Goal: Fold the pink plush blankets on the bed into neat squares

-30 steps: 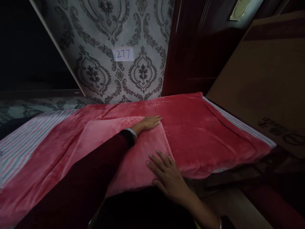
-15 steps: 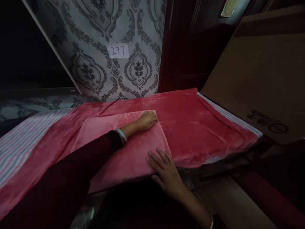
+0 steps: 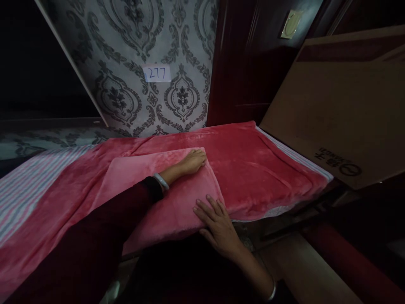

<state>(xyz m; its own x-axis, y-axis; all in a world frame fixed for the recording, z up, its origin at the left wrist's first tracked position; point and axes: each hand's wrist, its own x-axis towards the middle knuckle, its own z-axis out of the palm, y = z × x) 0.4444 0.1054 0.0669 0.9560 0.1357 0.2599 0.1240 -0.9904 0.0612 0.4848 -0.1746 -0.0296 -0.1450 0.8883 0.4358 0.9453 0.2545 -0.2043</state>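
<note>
A pink fleece blanket [image 3: 262,169] lies spread over a surface, with a lighter pink folded layer [image 3: 171,198] on top of it at the middle. My left hand [image 3: 193,161] reaches far forward, its curled fingers closed on the folded layer's far right corner. It wears a pale bangle under a dark red sleeve. My right hand [image 3: 217,223] lies flat on the near right corner of that layer, fingers spread, at the front edge.
A pink and grey striped sheet [image 3: 28,185] shows under the blanket at left and right. A patterned wall bears a paper label [image 3: 156,73] reading 277. A large cardboard box [image 3: 341,109] leans at the right beside a dark wooden door [image 3: 249,63].
My left hand has curled from flat onto the folded layer's far corner and drawn it slightly left. My right hand stays pressed on the near corner.
</note>
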